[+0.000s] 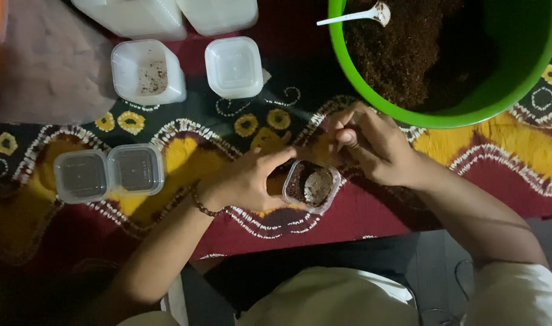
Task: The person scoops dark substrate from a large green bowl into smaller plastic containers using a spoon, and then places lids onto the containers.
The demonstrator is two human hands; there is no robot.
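My left hand (247, 178) grips the left side of a small clear plastic container (311, 186) that lies tilted on the patterned cloth (505, 157). The container holds some dark brown grainy material. My right hand (372, 145) is just above and to the right of it, fingers curled together, fingertips pinched near the container's rim; whether they hold anything is unclear. A large green bowl (409, 115) filled with the same brown material stands at the back right. A white plastic spoon (354, 14) lies in it.
Two small clear containers (110, 173) sit side by side at the left. Behind them stand an open white tub with crumbs (148, 72), a lidded one (234, 66), and larger white tubs (167, 15) at the far edge. A clear plastic bag (52, 66) lies at the far left.
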